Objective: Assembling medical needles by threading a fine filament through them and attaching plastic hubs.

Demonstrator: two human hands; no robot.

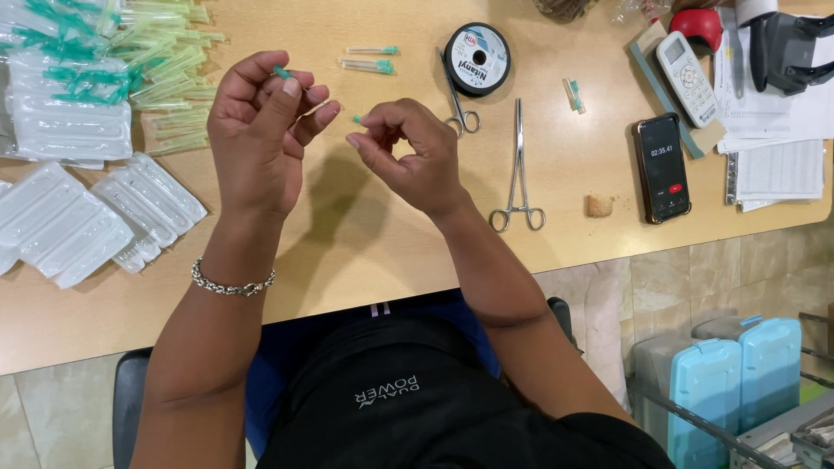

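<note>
We're looking straight down at a pale wooden table (365, 234), and both hands are raised just above it, close together but not touching; our left hand (261, 130), with a silver chain bracelet (231, 283) at the wrist, has thumb and fingers pinched narrow on a small teal-capped plastic needle piece (281, 72), which pokes up from the fingertips; our right hand (407, 152) is curled in, its fingertips pinching a tiny teal tip (356, 119) that just shows at the thumb, though we cannot tell what more of it lies inside the fingers; just beyond the hands lie two loose clear needles with teal hubs (369, 59), and beside those a black round spool of thread (476, 57); small steel scissors (459, 104) rest near the right hand, long steel forceps (519, 169) just right of them; far left sits a heap of capped teal needles (165, 69) with clear plastic blister trays (78, 217) below it; off right lies a black phone with a lit screen (661, 167), well apart from the hands.
</note>
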